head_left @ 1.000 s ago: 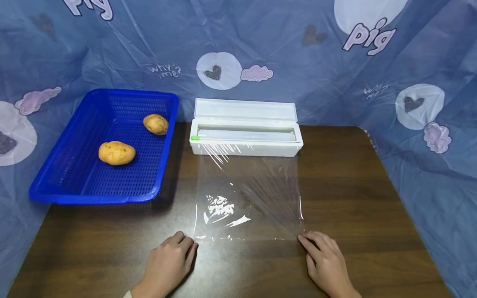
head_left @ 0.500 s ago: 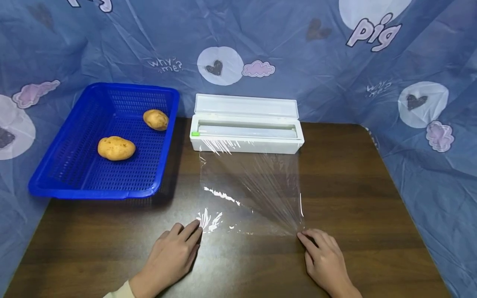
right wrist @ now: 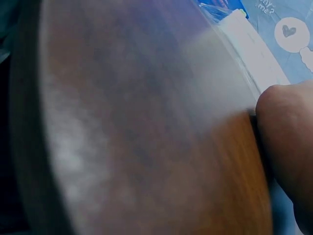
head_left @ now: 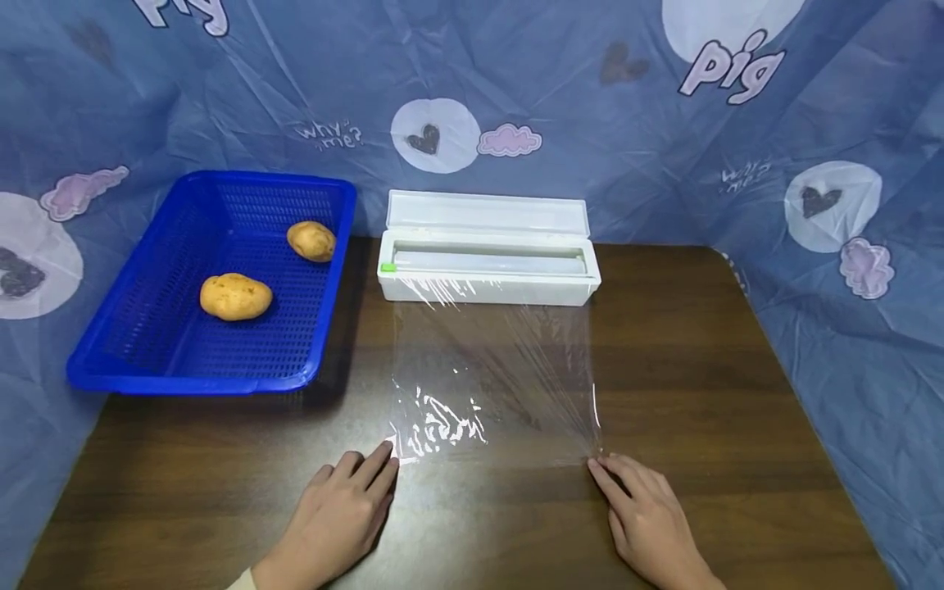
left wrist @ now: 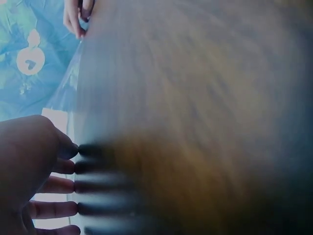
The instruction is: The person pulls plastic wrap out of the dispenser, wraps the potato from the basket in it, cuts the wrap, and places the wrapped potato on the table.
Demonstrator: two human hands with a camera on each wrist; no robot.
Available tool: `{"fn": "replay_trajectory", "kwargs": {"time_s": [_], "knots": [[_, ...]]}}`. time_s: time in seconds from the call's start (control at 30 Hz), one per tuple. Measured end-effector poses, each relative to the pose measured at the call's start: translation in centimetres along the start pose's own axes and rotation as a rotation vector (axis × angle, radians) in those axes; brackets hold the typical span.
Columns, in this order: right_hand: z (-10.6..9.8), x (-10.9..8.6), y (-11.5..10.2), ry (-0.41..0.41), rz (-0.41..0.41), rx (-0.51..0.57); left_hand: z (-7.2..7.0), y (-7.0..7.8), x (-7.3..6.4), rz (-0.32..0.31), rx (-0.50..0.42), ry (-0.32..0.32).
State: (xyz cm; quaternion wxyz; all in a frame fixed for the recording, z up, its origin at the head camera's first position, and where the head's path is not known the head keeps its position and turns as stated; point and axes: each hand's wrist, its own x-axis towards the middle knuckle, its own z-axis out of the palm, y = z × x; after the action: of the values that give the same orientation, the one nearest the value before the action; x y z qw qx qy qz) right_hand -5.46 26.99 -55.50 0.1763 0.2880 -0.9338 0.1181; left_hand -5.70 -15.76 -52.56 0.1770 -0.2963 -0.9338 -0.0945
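A clear sheet of cling film (head_left: 494, 369) runs from a white cling film box (head_left: 487, 288) toward me, close over the table. My left hand (head_left: 335, 516) pinches its near left corner between thumb and index finger. In the left wrist view the fingertips (left wrist: 73, 208) of that hand line up at the film's edge. The near right corner is held by my right hand (head_left: 649, 512), and creases fan out from its fingertips. In the right wrist view only part of the right hand (right wrist: 288, 132) shows, its fingertips hidden. The box lid (head_left: 487, 215) stands raised, showing the film roll (head_left: 487, 263).
A blue plastic basket (head_left: 199, 385) at the back left holds two potatoes, one in the middle (head_left: 236, 297) and one by the right wall (head_left: 310, 242). A green slider (head_left: 388, 267) sits at the box's left end. Blue patterned cloth (head_left: 590, 164) hangs behind the brown table (head_left: 701, 369).
My left hand has shifted slightly forward and right, and the film's near left corner has moved with it, bunching and then spreading flatter. The right hand has stayed nearly still.
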Motion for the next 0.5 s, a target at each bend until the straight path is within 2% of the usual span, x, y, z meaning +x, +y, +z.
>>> {"fn": "replay_trajectory", "kwargs": {"time_s": [0.27, 0.5], "knots": [[0.05, 0.02, -0.17, 0.042, 0.052, 0.071, -0.19, -0.17, -0.6, 0.011, -0.005, -0.022], [-0.43, 0.1, 0.02, 0.038, 0.108, 0.126, -0.67, -0.17, -0.63, 0.022, 0.007, -0.032]]}}
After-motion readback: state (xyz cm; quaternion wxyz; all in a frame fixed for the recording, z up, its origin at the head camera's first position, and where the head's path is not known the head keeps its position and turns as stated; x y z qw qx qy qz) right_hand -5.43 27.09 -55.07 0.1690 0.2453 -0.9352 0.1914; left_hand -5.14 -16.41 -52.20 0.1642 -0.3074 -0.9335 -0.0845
